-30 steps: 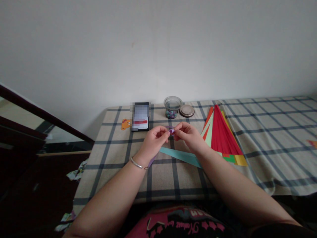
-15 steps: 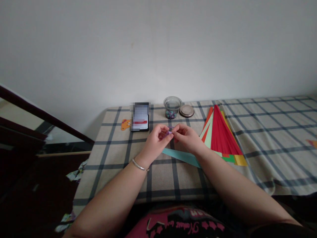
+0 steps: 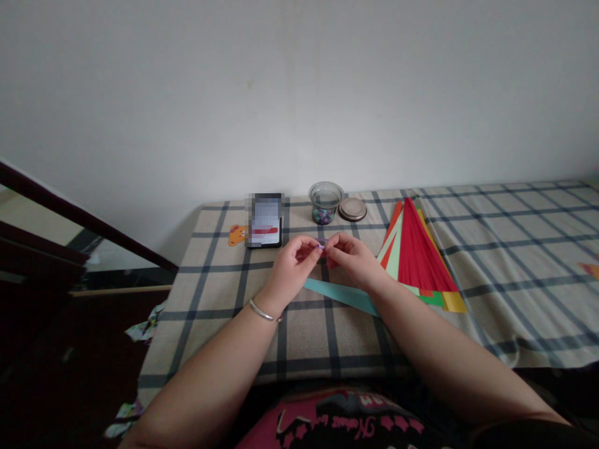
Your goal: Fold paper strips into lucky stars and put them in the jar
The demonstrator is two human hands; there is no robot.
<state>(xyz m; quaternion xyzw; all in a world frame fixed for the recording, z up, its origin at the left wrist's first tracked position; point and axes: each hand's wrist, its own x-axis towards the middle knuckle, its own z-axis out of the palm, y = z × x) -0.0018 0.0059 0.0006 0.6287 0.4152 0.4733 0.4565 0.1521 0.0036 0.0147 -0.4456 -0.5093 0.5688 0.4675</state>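
Observation:
Between my fingertips is a small purple paper strip, mostly covered by the fingers. My left hand pinches it from the left, thumb against the curled fingers. From the other side my right hand closes on it with thumb and forefinger, so both hands nearly meet above the cloth. Below them a light blue paper strip lies slantwise on the cloth, its right end running under my right forearm. Beyond the hands stands a clear jar with small coloured pieces at its bottom.
A round lid lies right of the jar. At the left a phone rests on the checked tablecloth. Fanned paper strips in red, green, orange and yellow lie at the right. A wall rises behind.
My left fingers have shifted slightly and tightened on the purple strip, so less of it shows. The right hand has hardly moved; everything else stays in place.

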